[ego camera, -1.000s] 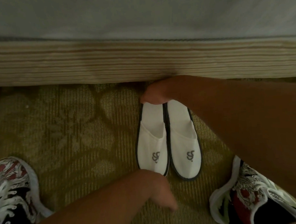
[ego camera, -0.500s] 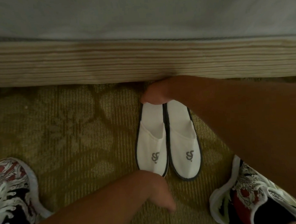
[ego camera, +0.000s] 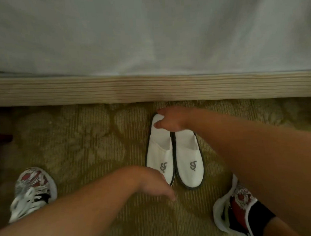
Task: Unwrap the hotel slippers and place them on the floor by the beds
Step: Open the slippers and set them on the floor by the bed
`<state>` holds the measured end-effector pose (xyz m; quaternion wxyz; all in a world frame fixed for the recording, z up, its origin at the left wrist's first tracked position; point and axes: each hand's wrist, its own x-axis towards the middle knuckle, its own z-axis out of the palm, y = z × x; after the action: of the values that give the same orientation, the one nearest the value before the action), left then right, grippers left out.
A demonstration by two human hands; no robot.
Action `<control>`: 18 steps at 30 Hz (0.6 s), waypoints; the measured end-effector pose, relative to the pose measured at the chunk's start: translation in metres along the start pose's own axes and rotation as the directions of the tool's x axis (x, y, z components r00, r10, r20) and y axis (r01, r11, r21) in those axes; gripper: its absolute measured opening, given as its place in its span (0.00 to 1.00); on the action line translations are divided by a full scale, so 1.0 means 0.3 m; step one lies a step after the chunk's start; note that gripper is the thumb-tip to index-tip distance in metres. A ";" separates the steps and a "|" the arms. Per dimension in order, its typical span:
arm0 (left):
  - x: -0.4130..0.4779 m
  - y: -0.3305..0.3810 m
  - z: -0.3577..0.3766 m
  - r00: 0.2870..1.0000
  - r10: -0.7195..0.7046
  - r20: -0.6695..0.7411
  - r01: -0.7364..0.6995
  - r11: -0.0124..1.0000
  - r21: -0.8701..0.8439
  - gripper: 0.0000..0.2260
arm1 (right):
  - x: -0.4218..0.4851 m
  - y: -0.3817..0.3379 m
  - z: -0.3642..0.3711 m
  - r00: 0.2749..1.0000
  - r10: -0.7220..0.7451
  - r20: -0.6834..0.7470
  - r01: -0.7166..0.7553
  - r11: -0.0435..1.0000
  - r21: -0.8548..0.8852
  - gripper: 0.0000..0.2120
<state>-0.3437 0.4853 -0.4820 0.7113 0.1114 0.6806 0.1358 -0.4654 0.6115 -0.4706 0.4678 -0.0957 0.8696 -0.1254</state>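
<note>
Both forearms are bare, with no sleeves, watches or rings showing on the left hand (ego camera: 153,184) or the right hand (ego camera: 170,120). The person wears white lace-up sneakers printed with red, black and grey swirls: left sneaker (ego camera: 31,192), right sneaker (ego camera: 233,207), the latter over a black sock (ego camera: 260,218).

Two white slippers (ego camera: 175,156) lie side by side on patterned carpet (ego camera: 81,138), touching, heels twd wooden bed frame (ego camera: 79,90), toes twd the person. Right hand (ego camera: 169,123) rests on the heel ends, fingers draped over both. Left hand (ego camera: 153,185) hovers by the left slipper's toe, fingers loose. Sneakers (ego camera: 30,191) at both sides. White sheet (ego camera: 148,33) above frame.
</note>
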 end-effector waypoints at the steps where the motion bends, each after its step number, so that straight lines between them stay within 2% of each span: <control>1: -0.030 -0.005 -0.006 0.999 -0.012 -0.042 0.012 1.000 0.002 0.37 | -0.030 -0.010 0.000 1.000 0.001 -0.019 -0.001 1.000 0.009 0.36; 6: -0.223 -0.020 -0.007 0.984 -0.043 -0.173 0.029 0.996 -0.080 0.37 | -0.221 -0.098 -0.003 0.992 -0.004 -0.127 0.013 0.997 0.071 0.35; 10: -0.421 -0.015 0.024 0.940 -0.070 -0.334 0.026 0.990 -0.135 0.27 | -0.387 -0.204 -0.002 0.981 0.000 -0.192 0.032 0.985 0.167 0.35; 12: -0.536 -0.014 0.045 0.881 -0.103 -0.462 0.028 0.986 -0.167 0.24 | -0.483 -0.264 -0.007 0.971 -0.010 -0.240 0.057 0.980 0.192 0.35; 14: -0.658 -0.016 0.069 0.793 -0.131 -0.595 0.013 0.980 -0.199 0.26 | -0.581 -0.324 -0.019 0.955 -0.021 -0.296 0.082 0.977 0.197 0.35; 18: -0.911 -0.028 0.134 0.620 -0.146 -0.771 -0.124 0.952 -0.279 0.26 | -0.805 -0.457 -0.056 0.899 -0.028 -0.438 0.137 0.966 0.219 0.34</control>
<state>-0.3132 0.3842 -0.2264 0.3519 -0.0746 0.8932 0.2697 -0.3412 0.5521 -0.2288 0.2662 -0.0442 0.9244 -0.2696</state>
